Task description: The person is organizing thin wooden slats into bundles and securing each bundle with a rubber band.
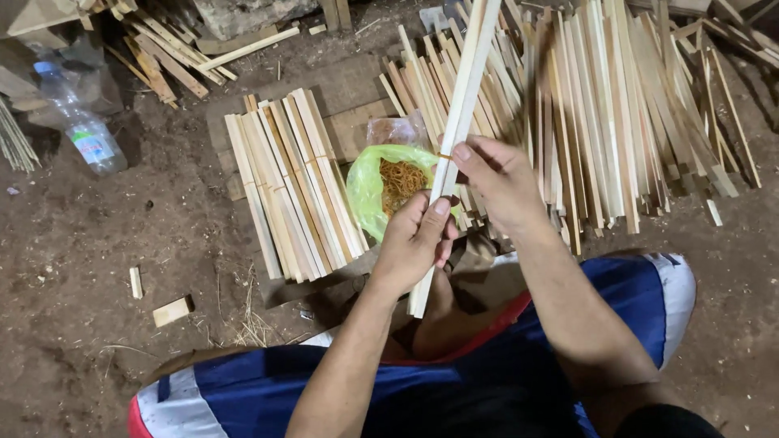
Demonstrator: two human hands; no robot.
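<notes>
Blue shorts with white and red trim are seen nearest the lens, worn by the seated person, with both forearms extended forward above them.

Grip: a small bundle of long pale wooden slats is held upright and slightly tilted in front of the person, its lower end down between the knees. The left hand is closed around the lower part of the bundle, thumb pressed up along the front face. The right hand is closed on the bundle just above the left, thumb tip laid against the slats; a thin orange rubber band is seen at that point, touching the wood. Whether the band is fully wrapped around cannot be told.

Surroundings: a green plastic bag lies just behind the hands, open, with a heap of orange rubber bands inside. To its left, tied bundles of slats are laid side by side on a flat board. To the right and behind, a large loose pile of slats is spread over the dirt floor. A clear plastic bottle lies at upper left, well apart. Two small wood offcuts are noted on the ground at lower left.
</notes>
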